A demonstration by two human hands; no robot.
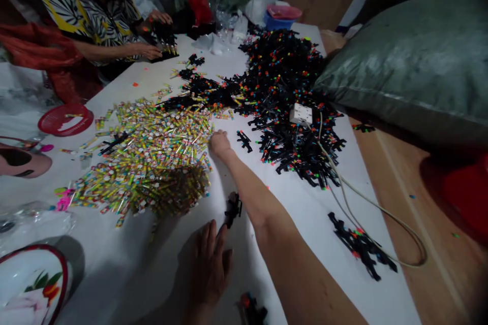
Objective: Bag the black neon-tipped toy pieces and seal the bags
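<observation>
My left hand lies low over the white table with its fingers stretched out and apart. Its fingertips are right by a small black toy gun; whether they touch it I cannot tell. My right hand reaches far forward, its fingers curled in at the right edge of a heap of small yellow printed tubes. What those fingers hold, if anything, is hidden. Just right of that hand lies another black toy gun. A dark toy gun with an orange part sits at the near edge of the view.
A large pile of black toy guns covers the back right, with a white power socket and cable on it. Several guns lie right. A co-worker's hands work at back left. A floral basin stands front left.
</observation>
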